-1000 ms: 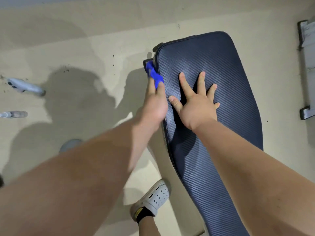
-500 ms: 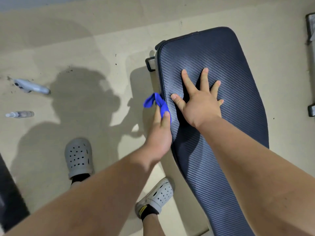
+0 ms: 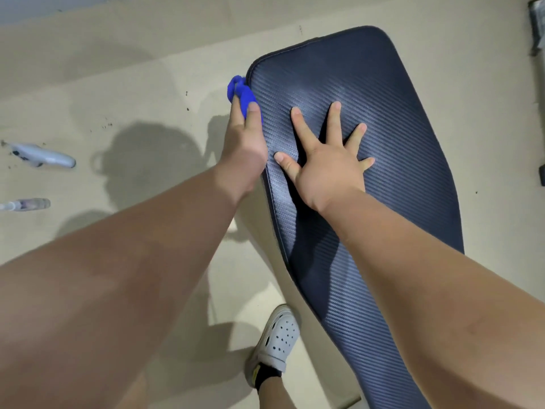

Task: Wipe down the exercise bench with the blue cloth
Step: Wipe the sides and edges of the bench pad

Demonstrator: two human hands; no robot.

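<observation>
The exercise bench (image 3: 392, 128) is a long dark blue pad with a ribbed weave, running from the upper middle to the bottom right. My left hand (image 3: 243, 149) is shut on the blue cloth (image 3: 243, 94), pressing it against the pad's left side edge near the far corner. My right hand (image 3: 323, 160) lies flat on the pad's top with fingers spread, holding nothing.
On the tan floor at the left lie a grey spray bottle (image 3: 44, 156) and a small clear bottle (image 3: 28, 204). My foot in a white clog (image 3: 278, 338) stands beside the bench. A metal frame (image 3: 538, 28) shows at the right edge.
My left hand slid the cloth back along the bench's left edge toward me, then forward again to the far corner. The right hand stayed pressed flat on the pad.
</observation>
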